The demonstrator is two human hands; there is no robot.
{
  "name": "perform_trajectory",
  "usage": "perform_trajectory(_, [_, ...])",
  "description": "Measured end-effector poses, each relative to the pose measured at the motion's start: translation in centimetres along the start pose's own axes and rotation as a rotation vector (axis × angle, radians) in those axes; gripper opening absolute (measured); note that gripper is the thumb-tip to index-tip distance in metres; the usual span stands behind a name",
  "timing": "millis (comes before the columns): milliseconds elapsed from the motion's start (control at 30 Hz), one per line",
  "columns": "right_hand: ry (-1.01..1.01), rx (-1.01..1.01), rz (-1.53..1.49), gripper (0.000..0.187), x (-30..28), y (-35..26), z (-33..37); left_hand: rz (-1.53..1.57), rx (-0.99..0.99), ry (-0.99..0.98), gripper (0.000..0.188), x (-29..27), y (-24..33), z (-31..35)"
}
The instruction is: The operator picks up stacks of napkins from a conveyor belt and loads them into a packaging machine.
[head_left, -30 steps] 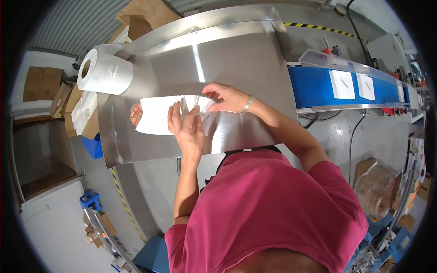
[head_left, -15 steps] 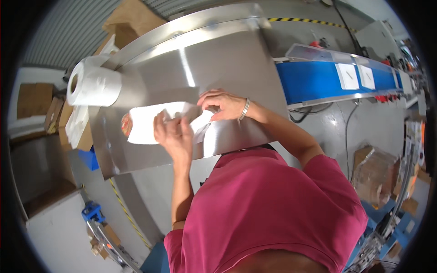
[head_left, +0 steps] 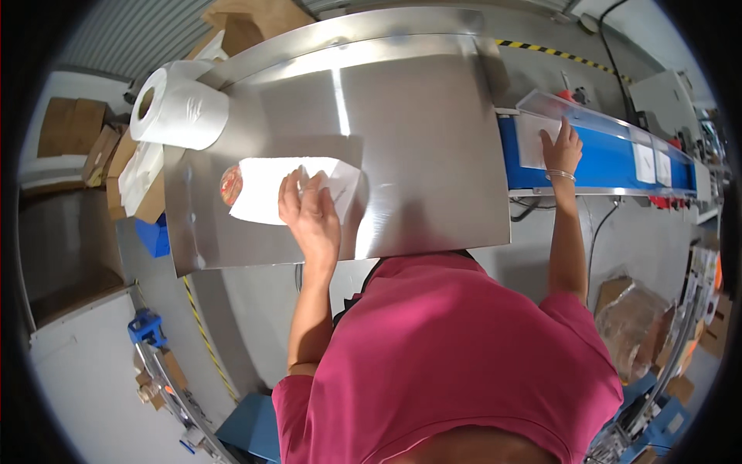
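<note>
On the steel table [head_left: 433,155] lies a stack of flat white bags or sheets [head_left: 255,193], its right end rising in a loose flap. A rounded red patterned thing [head_left: 231,185] shows at its left end, partly covered. My left hand [head_left: 311,213] rests on the stack, fingers bent and somewhat apart, fingertips on the white surface. Far to the right, my right hand [head_left: 563,151] reaches over the blue conveyor belt [head_left: 599,158]. Its thumb and fingers are spread at the right edge of a flat white square packet [head_left: 533,141] lying on the belt.
A big white roll [head_left: 193,112] stands at the table's far left, with cardboard boxes [head_left: 73,131] beyond it. Two more white packets [head_left: 644,162] lie farther along the belt. A clear guard [head_left: 587,112] runs along the belt's far side. A raised steel lip [head_left: 340,46] edges the table's back.
My right hand has moved from the white stack to the conveyor at the right, where another white packet now lies. My left hand stays at the stack. The belt's other packets sit farther right.
</note>
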State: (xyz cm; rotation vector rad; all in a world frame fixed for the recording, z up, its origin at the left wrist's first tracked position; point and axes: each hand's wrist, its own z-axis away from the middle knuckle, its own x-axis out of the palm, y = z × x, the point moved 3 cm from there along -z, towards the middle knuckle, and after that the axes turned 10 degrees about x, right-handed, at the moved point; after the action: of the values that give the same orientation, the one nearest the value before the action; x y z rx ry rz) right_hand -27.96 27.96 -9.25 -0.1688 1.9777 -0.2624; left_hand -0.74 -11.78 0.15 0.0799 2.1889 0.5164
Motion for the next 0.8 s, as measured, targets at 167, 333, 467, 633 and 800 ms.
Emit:
perform_trajectory(167, [-0.376, -0.461, -0.607, 0.047, -0.9, -13.9, 4.7, -0.015, -0.021, -0.023, 0.027, -0.3, -0.5, 0.5])
perform_trajectory(333, [-1.263, -0.507, -1.052, 0.047, -2.3, -27.4, 11.5, -0.034, 0.003, -0.120, 0.023, -0.7, 0.1, 0.1])
perform_trajectory(467, [-1.022, -0.883, -1.029, 0.041, 0.5, -29.9, 13.5, -0.018, 0.019, -0.088, 0.021, -0.5, 0.6, -0.3])
perform_trajectory(633, [-1.296, -0.300, -1.128, 0.042, -0.8, -24.3, 12.7, -0.102, -0.010, -0.026, 0.034, -0.8, -1.8, -0.1])
perform_trajectory(800, [-0.696, 0.137, -0.668, 0.037, 2.7, -10.9, 7.2, -0.106, 0.011, -0.001, 0.037, -1.1, -2.5, 0.6])
